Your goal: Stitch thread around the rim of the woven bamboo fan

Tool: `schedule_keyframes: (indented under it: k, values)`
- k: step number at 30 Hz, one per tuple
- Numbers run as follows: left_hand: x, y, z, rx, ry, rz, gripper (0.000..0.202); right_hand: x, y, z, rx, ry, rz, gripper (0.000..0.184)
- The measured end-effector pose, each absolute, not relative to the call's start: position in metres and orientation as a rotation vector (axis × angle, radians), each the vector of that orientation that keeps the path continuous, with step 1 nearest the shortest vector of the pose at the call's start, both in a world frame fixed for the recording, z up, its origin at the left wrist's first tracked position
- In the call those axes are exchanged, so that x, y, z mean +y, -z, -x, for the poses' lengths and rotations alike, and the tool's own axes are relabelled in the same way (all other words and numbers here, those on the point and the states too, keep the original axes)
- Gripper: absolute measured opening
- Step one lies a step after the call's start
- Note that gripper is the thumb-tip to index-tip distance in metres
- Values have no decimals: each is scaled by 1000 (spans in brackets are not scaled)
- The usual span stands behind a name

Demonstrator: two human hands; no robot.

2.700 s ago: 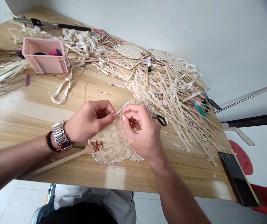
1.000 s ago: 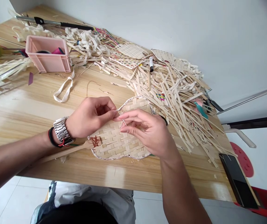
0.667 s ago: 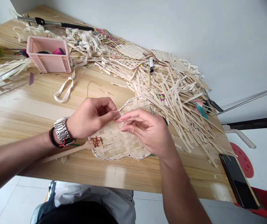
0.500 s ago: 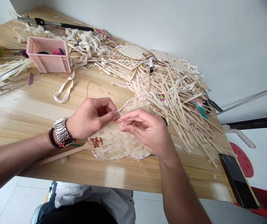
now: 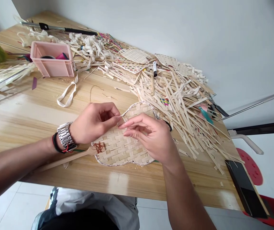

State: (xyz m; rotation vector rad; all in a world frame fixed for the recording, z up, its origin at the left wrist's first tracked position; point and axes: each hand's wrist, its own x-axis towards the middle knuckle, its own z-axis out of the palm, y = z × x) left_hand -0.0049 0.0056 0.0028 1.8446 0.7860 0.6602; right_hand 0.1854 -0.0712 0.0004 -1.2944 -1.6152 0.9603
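Observation:
A woven bamboo fan [image 5: 120, 148] lies flat on the table, with a pale binding along its rim and a wooden handle [image 5: 65, 161] running off to the lower left. Red thread [image 5: 98, 147] wraps the joint between them. My left hand [image 5: 95, 123] pinches the rim binding at the fan's upper edge. My right hand [image 5: 146, 135] sits just over the weave, with fingers extended beside a thin needle-like sliver [image 5: 126, 124]. Whether those fingers grip it is hard to see. Black scissor handles [image 5: 168, 125] show partly behind my right hand.
A large heap of loose bamboo strips [image 5: 175, 102] covers the table's right side, with woven scraps behind it. A pink plastic crate [image 5: 52, 67] stands at the back left, near a white ribbon loop [image 5: 66, 97]. A black phone [image 5: 245, 188] lies at the right corner.
My right hand has gone from a curled pinch at the rim to extended fingers, further right. My left hand keeps its pinch. The view has shifted slightly.

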Motion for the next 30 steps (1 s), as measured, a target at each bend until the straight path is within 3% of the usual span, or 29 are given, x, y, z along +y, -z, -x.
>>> schedule_keyframes:
  k: [15, 23, 30]
  values:
    - [1, -5, 5, 763, -671, -1920, 17, -69, 2, -182, -1578, -905, 1273, 16]
    - [-3, -5, 6, 664, -677, -2001, 17, -68, 3, -180, -1518, -797, 1389, 40]
    - [-1, -1, 4, 605, -615, -1972, 17, -68, -2, -184, -1720, -655, 1507, 29]
